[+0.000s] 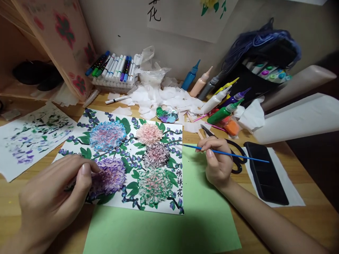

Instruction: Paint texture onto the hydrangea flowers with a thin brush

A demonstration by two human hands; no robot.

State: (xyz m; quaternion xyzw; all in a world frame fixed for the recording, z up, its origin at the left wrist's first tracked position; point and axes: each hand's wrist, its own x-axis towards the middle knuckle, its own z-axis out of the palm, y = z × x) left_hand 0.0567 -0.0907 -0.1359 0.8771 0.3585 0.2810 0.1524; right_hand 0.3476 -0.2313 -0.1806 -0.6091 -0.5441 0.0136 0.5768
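My right hand [218,160] is closed on a thin blue paintbrush [238,155], its tip pointing left over the right edge of a painted sheet [173,206]. The sheet carries raised, ruffled flowers: a blue one [107,135], a peach one [149,133], a dark-edged pink one [156,155], a green one [155,185] and a purple one [111,174]. Green leaves, dark stems and small purple blossoms surround them. My left hand [60,190] lies over the sheet's left side, index fingertip at the purple flower and thumb apart; its other fingers are mostly hidden.
Green paper [206,218] lies beneath the sheet. A paint-smeared palette [166,114] and torn white tissue [143,97] lie behind it. Scissors [235,158] and a black paint tray [265,173] sit at right, paint bottles [225,112] behind. Markers [116,67] stand back left, smudged paper [34,137] at left.
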